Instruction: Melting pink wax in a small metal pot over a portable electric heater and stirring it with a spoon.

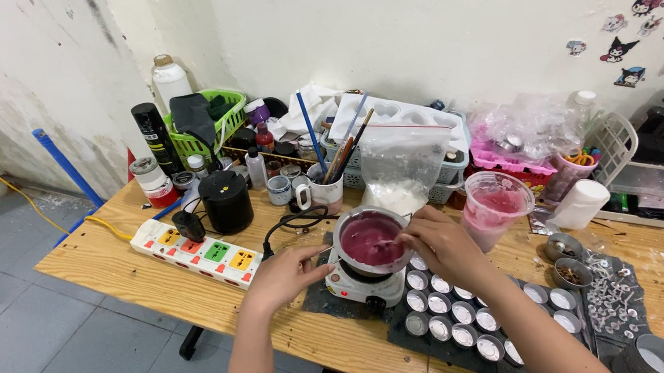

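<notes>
Carefully steady the small metal pot of pink molten wax (370,241) on its white hotplate (364,286) while stirring slowly, keeping wax off the rim. Your left hand (282,276) pinches the pot's handle; your right hand (440,243), fingers (412,238) closed around a thin stirrer, reaches over the pot's right edge at the desk's (113,268) middle.

The pot (371,242) held magenta liquid, and the far plastic cup (495,207) pale pink. A white power strip (196,255) carried yellow, red, green and orange sockets. The basket (209,124) was lime green, the speaker (225,201) black, the table (125,267) pale wood.
</notes>
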